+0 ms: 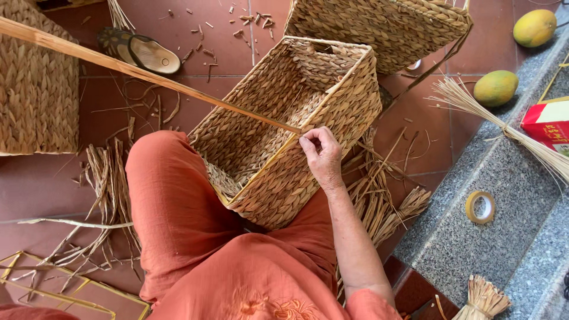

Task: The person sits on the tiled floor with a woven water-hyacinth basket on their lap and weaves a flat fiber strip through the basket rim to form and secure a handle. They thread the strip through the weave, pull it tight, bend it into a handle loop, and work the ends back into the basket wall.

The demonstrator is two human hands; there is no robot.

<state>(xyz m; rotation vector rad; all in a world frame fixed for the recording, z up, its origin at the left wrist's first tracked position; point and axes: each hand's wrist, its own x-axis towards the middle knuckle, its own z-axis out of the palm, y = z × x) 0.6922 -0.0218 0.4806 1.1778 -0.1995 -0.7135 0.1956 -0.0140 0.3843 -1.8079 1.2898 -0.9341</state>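
Woven basket [284, 130] sits tilted on the person's lap, open mouth facing up and away, rectangular, with a handle slot in the far wall. Long flat fibre strip [148, 77] runs from the upper left corner of the view down to the basket's near right rim.

Right hand [322, 155] is at that rim, fingers curled tight, thumb and forefinger pinching the end of the strip where it meets the basket edge. Left hand is out of view, can't tell its state.

Orange trousers [178, 207] under the basket, knee to the left.

Around it, on the red tile floor [53, 184]:
- second woven basket [385, 26] just behind the first, touching or nearly so
- third woven piece [35, 89] at the left edge
- sandal [139, 50] behind, among fibre scraps
- loose dried fibre bundles [109, 189] left of the knee, more on the right by the forearm

On the grey stone step [510, 201] to the right:
- tape roll [480, 207]
- tied bundle of thin straws [504, 127]
- two yellow-green mangoes [496, 88], well apart from the basket
- red carton [548, 124] at the right edge
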